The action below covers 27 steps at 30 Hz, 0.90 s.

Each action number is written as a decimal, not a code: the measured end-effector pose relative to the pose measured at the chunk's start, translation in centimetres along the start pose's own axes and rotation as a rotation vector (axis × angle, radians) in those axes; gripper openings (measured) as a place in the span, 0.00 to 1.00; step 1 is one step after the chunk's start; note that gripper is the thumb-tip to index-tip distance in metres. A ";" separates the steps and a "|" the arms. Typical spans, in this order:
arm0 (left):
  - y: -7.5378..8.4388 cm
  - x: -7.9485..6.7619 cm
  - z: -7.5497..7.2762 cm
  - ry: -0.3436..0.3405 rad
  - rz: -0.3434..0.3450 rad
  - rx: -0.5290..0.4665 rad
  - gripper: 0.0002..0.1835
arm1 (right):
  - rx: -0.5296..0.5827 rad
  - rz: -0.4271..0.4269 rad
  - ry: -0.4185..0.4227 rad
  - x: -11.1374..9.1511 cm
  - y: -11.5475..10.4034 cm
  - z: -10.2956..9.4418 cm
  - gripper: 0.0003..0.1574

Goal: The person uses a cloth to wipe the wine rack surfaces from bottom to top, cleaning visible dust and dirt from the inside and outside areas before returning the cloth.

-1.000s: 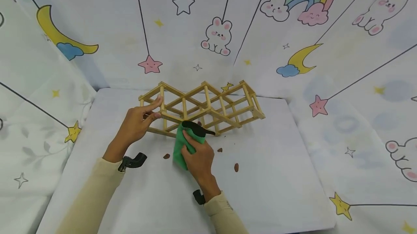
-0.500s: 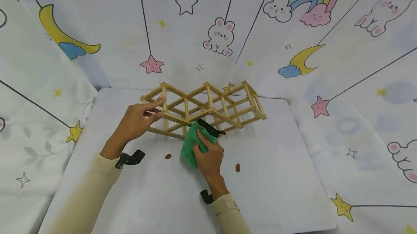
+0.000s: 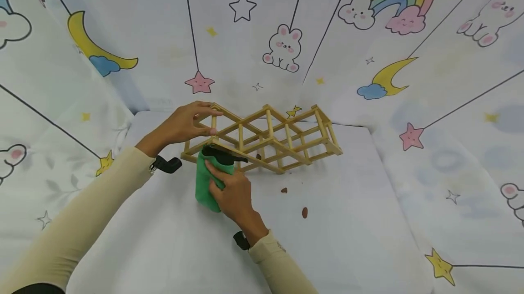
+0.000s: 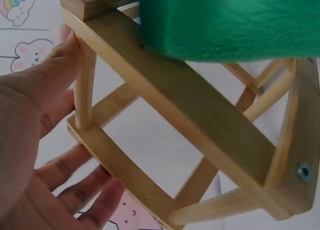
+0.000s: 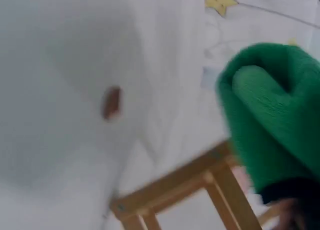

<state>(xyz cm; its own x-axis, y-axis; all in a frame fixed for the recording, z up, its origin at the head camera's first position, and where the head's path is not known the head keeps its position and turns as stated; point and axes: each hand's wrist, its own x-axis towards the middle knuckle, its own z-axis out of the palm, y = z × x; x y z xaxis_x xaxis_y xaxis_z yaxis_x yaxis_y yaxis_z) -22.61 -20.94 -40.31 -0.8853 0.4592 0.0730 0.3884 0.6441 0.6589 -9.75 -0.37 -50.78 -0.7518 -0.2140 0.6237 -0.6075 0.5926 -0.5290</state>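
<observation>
A folding wooden lattice rack (image 3: 269, 121) of crossed slats and dowels stands at the back of the white table. My left hand (image 3: 186, 123) grips its left end around a post; in the left wrist view, the left hand's fingers (image 4: 82, 195) lie along a lower slat and the thumb is at the post's top. My right hand (image 3: 235, 194) holds a green cloth (image 3: 204, 185) with a black edge against the front left slat. Bunched and folded, the green cloth (image 5: 270, 110) shows in the right wrist view, with the holding fingers mostly hidden.
Small brown bits, one an almond-shaped piece (image 3: 304, 212), lie on the white table (image 3: 348, 239) right of my right hand. Another brown bit (image 3: 259, 156) shows among the rack's slats. A patterned fabric wall (image 3: 241, 48) rises right behind the rack.
My left hand has moved up from the front slat to the upper left of the rack. The cloth went right along the slat, then back left to the end. The view has shifted slightly.
</observation>
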 end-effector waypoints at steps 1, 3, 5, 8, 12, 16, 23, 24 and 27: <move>0.0 0.1 -0.1 -0.016 -0.001 -0.009 0.29 | -0.001 -0.020 0.010 -0.2 -0.1 0.2 0.30; 0.2 0.3 -0.3 -0.027 0.000 -0.004 0.28 | 0.033 -0.063 0.055 -0.3 -0.3 0.9 0.29; 0.3 0.5 -0.5 -0.036 -0.001 0.008 0.28 | 0.062 -0.070 0.099 -0.2 -0.5 1.8 0.29; 0.5 0.5 -0.6 -0.059 -0.025 0.011 0.28 | 0.056 0.012 0.029 -0.2 -0.9 3.3 0.30; 0.4 0.4 -0.7 -0.093 -0.044 0.004 0.30 | 0.009 -0.005 -0.031 -0.9 -1.3 3.8 0.30; 0.5 0.7 -0.7 -0.101 -0.022 0.011 0.30 | 0.039 -0.147 0.198 0.0 -1.6 3.0 0.29; 0.3 0.6 -0.5 -0.109 -0.024 0.023 0.29 | -0.058 0.033 -0.112 0.2 -1.3 3.4 0.30; 0.3 0.6 -0.5 -0.113 -0.021 0.024 0.29 | -0.044 0.008 -0.097 0.0 -1.4 3.4 0.30; 0.3 0.7 -0.5 -0.108 -0.003 0.021 0.29 | -0.014 -0.051 0.042 0.2 -1.7 3.4 0.30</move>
<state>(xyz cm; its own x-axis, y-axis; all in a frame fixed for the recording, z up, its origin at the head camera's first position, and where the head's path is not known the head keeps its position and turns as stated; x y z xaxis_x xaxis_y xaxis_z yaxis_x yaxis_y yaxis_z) -23.22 -20.73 -39.68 -0.8540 0.5202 -0.0107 0.3924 0.6574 0.6433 -9.71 -4.06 -51.71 -0.7082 -0.2116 0.6735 -0.6409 0.5927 -0.4877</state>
